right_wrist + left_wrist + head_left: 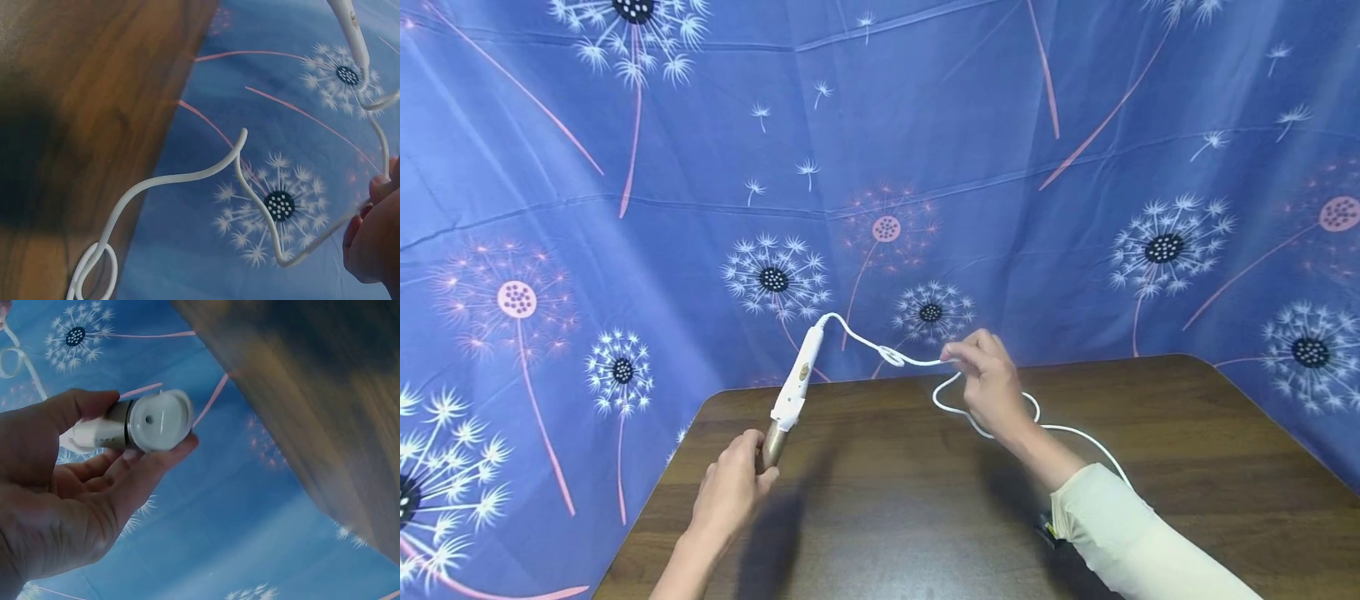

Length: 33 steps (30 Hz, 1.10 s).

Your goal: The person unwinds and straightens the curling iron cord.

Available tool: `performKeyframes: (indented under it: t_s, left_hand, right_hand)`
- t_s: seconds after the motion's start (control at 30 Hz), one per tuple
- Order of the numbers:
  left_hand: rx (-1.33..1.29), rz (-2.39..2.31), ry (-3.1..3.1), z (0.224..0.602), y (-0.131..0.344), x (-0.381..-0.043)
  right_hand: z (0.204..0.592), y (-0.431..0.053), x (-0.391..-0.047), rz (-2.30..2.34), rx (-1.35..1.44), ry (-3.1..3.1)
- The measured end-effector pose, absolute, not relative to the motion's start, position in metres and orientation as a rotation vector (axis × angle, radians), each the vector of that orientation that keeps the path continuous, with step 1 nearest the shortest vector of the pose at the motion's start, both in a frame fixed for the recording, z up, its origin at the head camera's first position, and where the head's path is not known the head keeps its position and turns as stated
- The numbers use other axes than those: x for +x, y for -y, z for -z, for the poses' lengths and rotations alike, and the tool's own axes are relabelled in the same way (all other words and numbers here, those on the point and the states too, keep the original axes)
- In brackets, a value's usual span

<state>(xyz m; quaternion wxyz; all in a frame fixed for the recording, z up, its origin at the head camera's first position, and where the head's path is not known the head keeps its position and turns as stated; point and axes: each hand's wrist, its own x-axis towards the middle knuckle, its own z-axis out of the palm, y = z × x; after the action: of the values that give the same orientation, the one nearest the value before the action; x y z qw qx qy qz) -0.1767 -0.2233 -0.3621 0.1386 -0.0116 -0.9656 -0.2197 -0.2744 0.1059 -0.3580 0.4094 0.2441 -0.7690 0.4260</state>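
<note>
My left hand (pixel 730 487) grips the gold-brown barrel of a curling iron (pixel 796 379), raised over the table with its white handle pointing up and away. In the left wrist view, the thumb and fingers hold the barrel near its white end cap (pixel 161 422). From the top of the handle a white cord (pixel 857 332) arcs to the right, with a small loop in it. My right hand (pixel 992 383) pinches this cord between thumb and fingers. Past that hand the cord (pixel 169 179) hangs in a loose bend and runs down toward the table.
A brown wooden table (pixel 895 500) with rounded far corners lies below both hands. Behind it hangs a blue cloth (pixel 970 208) printed with dandelions. A small dark object (pixel 1049 530) with a yellow mark shows beside the right sleeve (pixel 1138 525).
</note>
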Motion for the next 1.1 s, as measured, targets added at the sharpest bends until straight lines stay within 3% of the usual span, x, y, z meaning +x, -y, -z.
performKeyframes:
  t_s: [0.63,1.1]
  left_hand:
    - [-0.024,0.755,2.973,0.384,0.238,-0.171]
    - [-0.078,0.792,2.985,0.399,0.241,-0.163]
  right_hand:
    - [0.378,-0.103,-0.275,-1.027,0.682,2.252]
    - [0.409,-0.088,-0.275,-0.837,0.945,2.228]
